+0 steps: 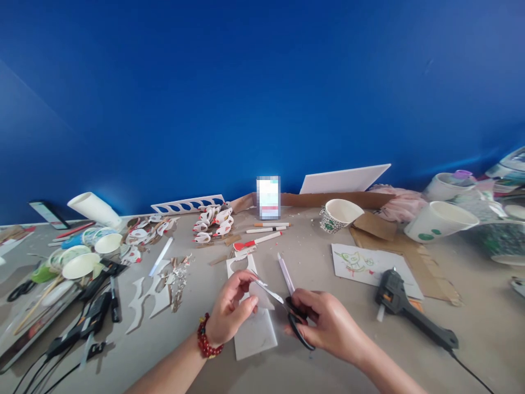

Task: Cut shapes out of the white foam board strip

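Note:
My left hand (233,306), with a red bead bracelet (208,339) at the wrist, pinches a small white piece (262,296) of foam or card. In my right hand (322,323) are scissors (298,324) with black handles. Their blades point up and left and meet the far edge of the white piece; how far apart they are is hard to make out. Under my left hand lies a white foam board strip (255,338) with a rounded cut-out at its far end. A pale stick (286,273) lies just beyond my right hand.
Several bird-shaped white cut-outs (213,223) lie near the wall. Markers (262,239) are behind my hands. White scraps (158,293) lie left. A glue gun (404,312), a drawing (361,264) and paper cups (342,213) stand or lie right; cords run lower left.

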